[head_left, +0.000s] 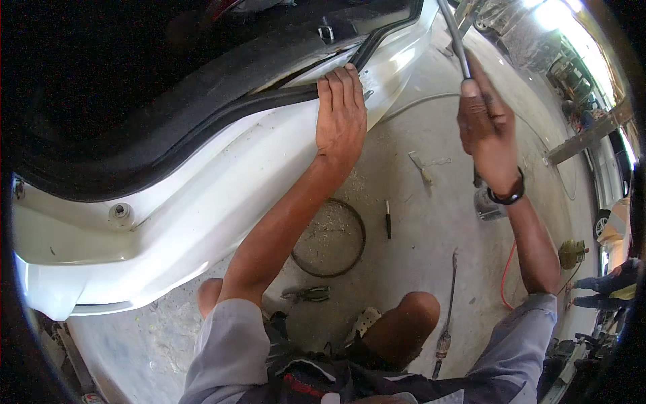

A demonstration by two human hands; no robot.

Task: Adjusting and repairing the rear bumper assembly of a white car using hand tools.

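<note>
My left hand (342, 118) rests at the rim of a white car body (222, 182), its fingers close together and hooked over a black rubber seal (249, 106). This seal runs along the edge of a dark opening in the body. Off to the right, my right hand (488, 131) is raised and closed around a long, thin grey metal rod (454, 37). The thumb lies along the rod, whose far end leaves the view at the top. What the lower end looks like is hidden in the palm.
On the concrete floor lie pliers (306, 294), a wire ring (329, 275), a small dark-handled tool (388, 219), a brush-like tool (422, 172) and a long hooked rod (447, 330). A metal can (490, 205) stands under my right wrist, near a red hose (506, 279). Another person (609, 286) is at far right.
</note>
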